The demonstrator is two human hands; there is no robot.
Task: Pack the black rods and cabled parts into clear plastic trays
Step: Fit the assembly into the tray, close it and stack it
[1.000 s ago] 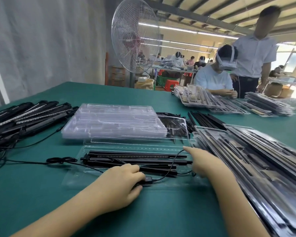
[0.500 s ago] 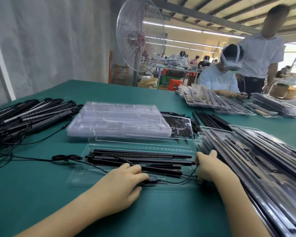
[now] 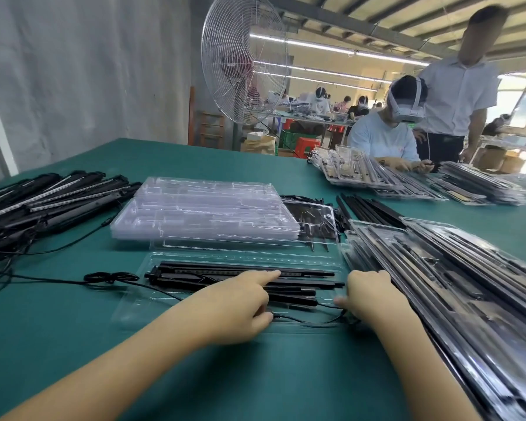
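An open clear tray [image 3: 134,302] lies on the green table in front of me with several black rods [image 3: 195,270] laid lengthwise in it. A thin black cable [image 3: 304,320] runs along the tray's near side. Its coiled end [image 3: 110,276] lies outside the tray on the left. My left hand [image 3: 234,302] pinches the cable's plug between thumb and curled fingers, while its index finger stretches out onto the rods. My right hand [image 3: 368,294] is curled at the tray's right end, fingers round the cable's loop there; its fingertips are blurred.
A stack of empty clear trays [image 3: 207,208] stands just behind. Cabled black rods [image 3: 49,202] are piled at the left. Packed trays [image 3: 444,284] are stacked at the right, with loose black rods [image 3: 368,208] behind them. A fan [image 3: 243,65] and two people [image 3: 386,135] are across the table.
My left index finger has stretched out onto the rods. My right hand has moved from the rods' right ends toward me, to the cable loop at the tray's right end.
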